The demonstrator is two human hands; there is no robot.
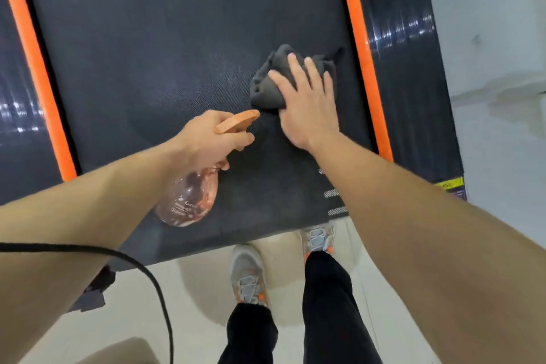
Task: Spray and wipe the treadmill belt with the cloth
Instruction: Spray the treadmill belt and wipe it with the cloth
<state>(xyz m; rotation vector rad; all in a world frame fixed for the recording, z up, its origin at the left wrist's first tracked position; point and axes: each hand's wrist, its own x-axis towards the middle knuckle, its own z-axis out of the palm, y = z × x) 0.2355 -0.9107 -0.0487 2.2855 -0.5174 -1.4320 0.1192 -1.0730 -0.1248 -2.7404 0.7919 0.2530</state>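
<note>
A view from above looks down at a person's two bare arms reaching over a dark treadmill belt [177, 38]. The right hand [307, 106] lies flat with straight, spread fingers pressing a crumpled dark grey cloth [271, 80] onto the belt, near its right edge. Just beside the cloth runs an orange side strip [359, 47], and a matching orange strip [32, 62] borders the belt on the left. The left hand [211, 136] grips the neck of a clear, pink-tinted spray bottle [192, 198], fingers curled around it beneath the orange spray head [237, 120], whose nozzle points toward the cloth and nearly reaches it. The bottle's body hangs tilted above the near end of the belt. A faint lighter patch shows on the belt to the left of the cloth. Below, the person's grey shoes with orange details [248, 275] stand on a pale floor [192, 304] at the treadmill's end. A black cable [141, 269] curves across the lower left.
</note>
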